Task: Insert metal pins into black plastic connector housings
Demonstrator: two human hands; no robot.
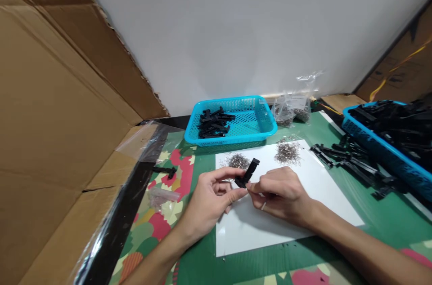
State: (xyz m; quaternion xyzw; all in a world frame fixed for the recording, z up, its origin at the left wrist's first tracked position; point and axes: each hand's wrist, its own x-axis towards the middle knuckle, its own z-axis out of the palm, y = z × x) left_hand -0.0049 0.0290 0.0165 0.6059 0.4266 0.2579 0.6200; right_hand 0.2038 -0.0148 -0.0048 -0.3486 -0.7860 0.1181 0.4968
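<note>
While the left hand (209, 197) pinches the black clip (247, 173) upright over the white sheet (303, 213), the right hand (280, 193) closes fingertips at its lower end. Spring piles (286, 152) lie just beyond the grip, within reach.

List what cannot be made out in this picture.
- Head view: the lower end of the small black plastic clip is covered by the left hand and right hand.
- The heaps of tiny grey metal springs are too small to tell apart.
- The blue plastic basket on the right is cut off by the frame edge.
</note>
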